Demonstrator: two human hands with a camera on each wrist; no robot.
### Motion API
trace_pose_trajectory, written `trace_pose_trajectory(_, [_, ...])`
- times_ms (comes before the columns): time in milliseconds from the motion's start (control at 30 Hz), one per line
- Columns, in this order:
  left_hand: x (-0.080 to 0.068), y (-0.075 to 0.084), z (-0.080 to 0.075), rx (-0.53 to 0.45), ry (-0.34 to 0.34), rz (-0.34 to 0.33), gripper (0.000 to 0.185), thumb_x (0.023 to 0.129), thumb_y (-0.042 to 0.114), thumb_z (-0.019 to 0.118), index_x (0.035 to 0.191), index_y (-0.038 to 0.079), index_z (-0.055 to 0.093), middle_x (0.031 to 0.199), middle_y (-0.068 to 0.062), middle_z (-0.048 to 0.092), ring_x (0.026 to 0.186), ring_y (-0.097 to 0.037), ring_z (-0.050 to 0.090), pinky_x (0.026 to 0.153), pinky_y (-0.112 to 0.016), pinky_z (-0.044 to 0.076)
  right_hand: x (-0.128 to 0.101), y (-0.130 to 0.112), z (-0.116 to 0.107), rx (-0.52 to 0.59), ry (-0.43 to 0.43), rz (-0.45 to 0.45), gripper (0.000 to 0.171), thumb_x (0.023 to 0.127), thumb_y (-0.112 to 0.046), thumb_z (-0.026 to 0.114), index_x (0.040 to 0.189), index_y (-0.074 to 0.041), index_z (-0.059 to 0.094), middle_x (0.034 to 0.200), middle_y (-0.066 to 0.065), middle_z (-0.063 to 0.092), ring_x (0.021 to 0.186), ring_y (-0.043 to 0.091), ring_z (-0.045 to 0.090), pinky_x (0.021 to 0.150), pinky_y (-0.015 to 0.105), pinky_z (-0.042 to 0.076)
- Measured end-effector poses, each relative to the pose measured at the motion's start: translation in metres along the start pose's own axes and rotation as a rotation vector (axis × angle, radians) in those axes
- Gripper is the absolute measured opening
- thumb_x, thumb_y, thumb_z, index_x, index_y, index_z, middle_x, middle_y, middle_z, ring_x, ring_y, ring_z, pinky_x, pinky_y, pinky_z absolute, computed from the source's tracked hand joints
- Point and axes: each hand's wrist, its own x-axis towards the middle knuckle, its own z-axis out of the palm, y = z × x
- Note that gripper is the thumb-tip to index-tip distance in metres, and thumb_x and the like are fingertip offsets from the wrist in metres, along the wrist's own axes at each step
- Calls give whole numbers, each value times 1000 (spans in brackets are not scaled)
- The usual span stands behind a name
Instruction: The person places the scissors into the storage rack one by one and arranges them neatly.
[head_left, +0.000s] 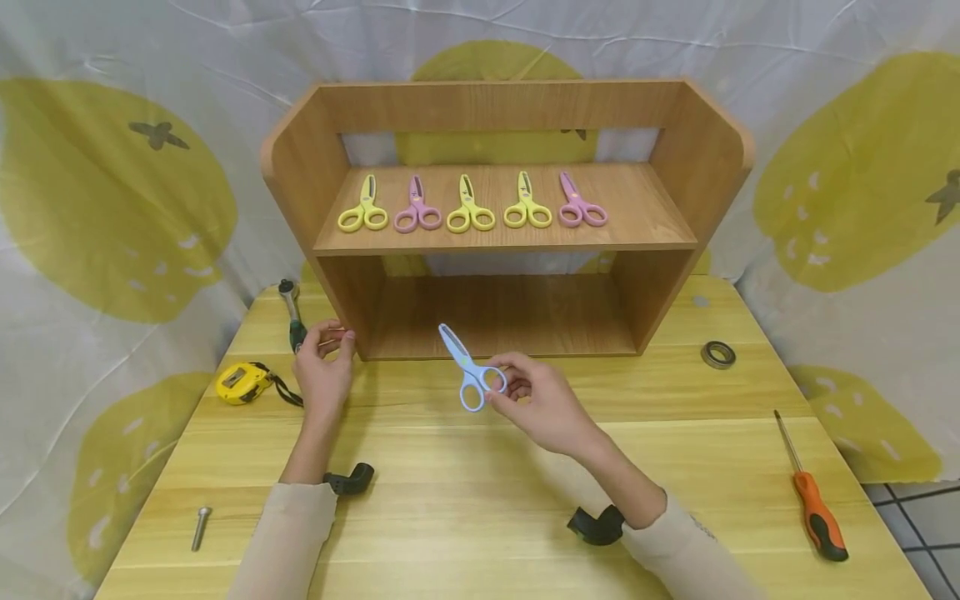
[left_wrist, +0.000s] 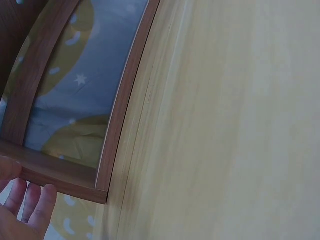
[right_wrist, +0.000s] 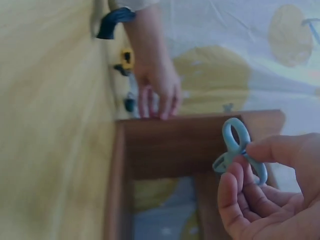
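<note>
Light-blue scissors (head_left: 465, 358) are held by one handle ring in my right hand (head_left: 543, 404), pinched between thumb and fingers, blades pointing up and left. In the right wrist view the same scissors (right_wrist: 235, 132) show their rings at the fingertips. My left hand (head_left: 326, 367) is at the lower left side panel of a wooden shelf (head_left: 502, 247), its fingertips touching or very near the panel's front edge. On the upper board, yellow scissors (head_left: 467, 212) and purple scissors (head_left: 417, 212) lie in a row, several in all, blades toward the back.
Left of the shelf lie a ratchet wrench (head_left: 291, 308), a yellow tape measure (head_left: 242, 383) and, nearer, a bolt (head_left: 201, 528). On the right are a black-rimmed ring (head_left: 717, 355) and an orange-handled screwdriver (head_left: 813, 508). The lower shelf board (head_left: 502, 317) is visible behind the held scissors.
</note>
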Motion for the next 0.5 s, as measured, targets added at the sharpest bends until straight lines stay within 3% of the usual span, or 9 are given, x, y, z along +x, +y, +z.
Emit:
trace_pose_trajectory(233, [0, 0, 0, 7, 2, 8, 22, 98, 22, 71, 119, 13, 68, 108, -7, 70, 95, -7, 67, 69, -13, 52, -14, -30, -54, -11, 93, -131, 36, 94, -8, 76, 128, -10, 66, 95, 4, 71, 85, 18, 67, 80, 26, 59])
trace_pose_trajectory(500, [0, 0, 0, 13, 3, 2, 23, 98, 23, 71, 119, 15, 69, 109, -6, 71, 95, -6, 67, 67, -13, 52, -8, -50, -115, -55, 244, -167, 34, 96, -5, 73, 129, -3, 64, 93, 4, 68, 81, 12, 65, 72, 18, 57])
